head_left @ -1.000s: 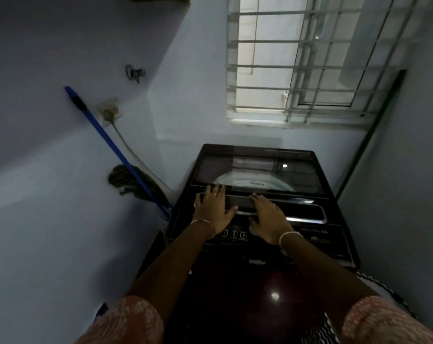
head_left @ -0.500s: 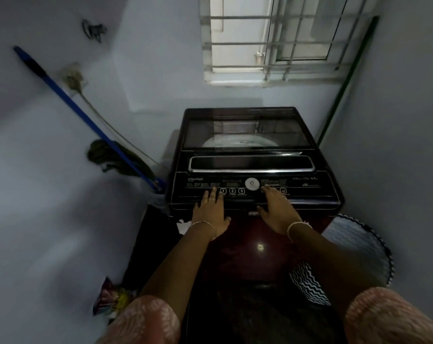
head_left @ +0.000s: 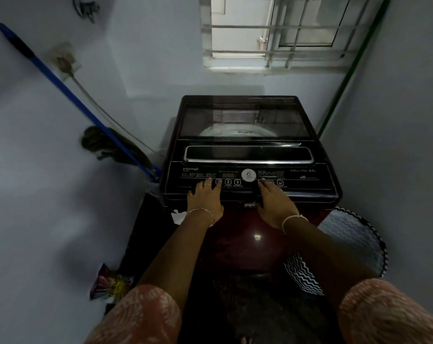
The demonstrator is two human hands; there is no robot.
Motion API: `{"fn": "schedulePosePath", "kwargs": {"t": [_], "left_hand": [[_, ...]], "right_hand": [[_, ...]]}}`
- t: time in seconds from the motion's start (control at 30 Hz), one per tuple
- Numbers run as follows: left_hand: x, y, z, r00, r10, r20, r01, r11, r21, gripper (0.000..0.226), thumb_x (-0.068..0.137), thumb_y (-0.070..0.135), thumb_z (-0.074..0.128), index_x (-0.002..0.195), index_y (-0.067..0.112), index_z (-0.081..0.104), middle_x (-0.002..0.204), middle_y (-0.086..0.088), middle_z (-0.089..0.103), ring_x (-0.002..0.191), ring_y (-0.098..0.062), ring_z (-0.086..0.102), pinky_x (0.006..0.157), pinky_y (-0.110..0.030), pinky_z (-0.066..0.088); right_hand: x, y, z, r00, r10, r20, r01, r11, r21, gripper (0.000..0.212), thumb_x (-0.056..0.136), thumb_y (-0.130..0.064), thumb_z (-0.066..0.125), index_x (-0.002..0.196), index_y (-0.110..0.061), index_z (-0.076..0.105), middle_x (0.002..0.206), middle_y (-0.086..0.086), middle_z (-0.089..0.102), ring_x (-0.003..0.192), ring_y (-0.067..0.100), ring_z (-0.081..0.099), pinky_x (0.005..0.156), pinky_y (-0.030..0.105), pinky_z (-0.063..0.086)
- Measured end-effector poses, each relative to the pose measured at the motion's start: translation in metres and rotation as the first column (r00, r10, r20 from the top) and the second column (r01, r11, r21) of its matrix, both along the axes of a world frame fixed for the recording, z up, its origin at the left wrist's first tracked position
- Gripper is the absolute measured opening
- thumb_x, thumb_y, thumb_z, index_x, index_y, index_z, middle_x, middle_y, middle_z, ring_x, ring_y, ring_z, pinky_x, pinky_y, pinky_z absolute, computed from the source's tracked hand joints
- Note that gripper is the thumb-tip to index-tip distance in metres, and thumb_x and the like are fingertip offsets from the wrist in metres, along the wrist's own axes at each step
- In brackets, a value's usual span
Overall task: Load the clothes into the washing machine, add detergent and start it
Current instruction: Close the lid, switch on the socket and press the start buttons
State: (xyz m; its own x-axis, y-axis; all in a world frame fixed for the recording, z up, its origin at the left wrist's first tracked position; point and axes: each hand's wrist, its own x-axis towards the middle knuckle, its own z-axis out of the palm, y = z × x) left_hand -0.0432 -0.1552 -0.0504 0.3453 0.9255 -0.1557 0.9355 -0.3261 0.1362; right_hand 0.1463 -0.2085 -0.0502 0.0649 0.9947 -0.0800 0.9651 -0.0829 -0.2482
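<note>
We look down at a dark top-loading washing machine (head_left: 250, 145) in a narrow, dim room, with both our hands laid on its front edge. Our left hand (head_left: 205, 198) rests flat, fingers (head_left: 209, 182) released and spread, the tips touching the control panel (head_left: 247, 178) at the leftmost of a row of buttons. Our right hand (head_left: 276, 203) lies flat as well, fingers loose and grasping nothing, the tips on the buttons to the right of a round white dial (head_left: 248, 174). The dial sits between the two sets of fingertips, a little beyond them.

Beyond the fingers, the glass lid (head_left: 245, 120) is shut. Through it we see the pale rim of the drum; the glass reflects the window, so we cannot tell whether clothes are inside.

Just right of our right wrist, on the floor beside the machine, stands a laundry basket (head_left: 354, 242) with a black-and-white zigzag pattern; its inside looks pale and we cannot make out any contents.

Left of our left hand, a blue-handled mop (head_left: 79, 105) leans against the wall. Lower left, near our elbow, a colourful packet (head_left: 110, 284) lies on the floor.

A barred window (head_left: 272, 33) is in the far wall, well beyond the fingers.
</note>
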Motion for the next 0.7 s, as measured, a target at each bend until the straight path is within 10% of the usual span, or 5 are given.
{"fn": "schedulePosePath", "kwargs": {"t": [0.7], "left_hand": [[0.001, -0.004, -0.012, 1.000, 0.020, 0.009, -0.020, 0.999, 0.037, 0.087, 0.084, 0.039, 0.060, 0.150, 0.041, 0.003, 0.160, -0.003, 0.007, 0.147, -0.028, 0.009, 0.116, -0.055, 0.015]], "right_hand": [[0.004, -0.009, -0.028, 0.990, 0.073, 0.124, -0.074, 0.997, 0.002, 0.083, 0.089, -0.016, 0.045, 0.150, -0.007, -0.010, 0.160, 0.011, -0.011, 0.148, 0.025, -0.008, 0.122, 0.038, 0.009]]}}
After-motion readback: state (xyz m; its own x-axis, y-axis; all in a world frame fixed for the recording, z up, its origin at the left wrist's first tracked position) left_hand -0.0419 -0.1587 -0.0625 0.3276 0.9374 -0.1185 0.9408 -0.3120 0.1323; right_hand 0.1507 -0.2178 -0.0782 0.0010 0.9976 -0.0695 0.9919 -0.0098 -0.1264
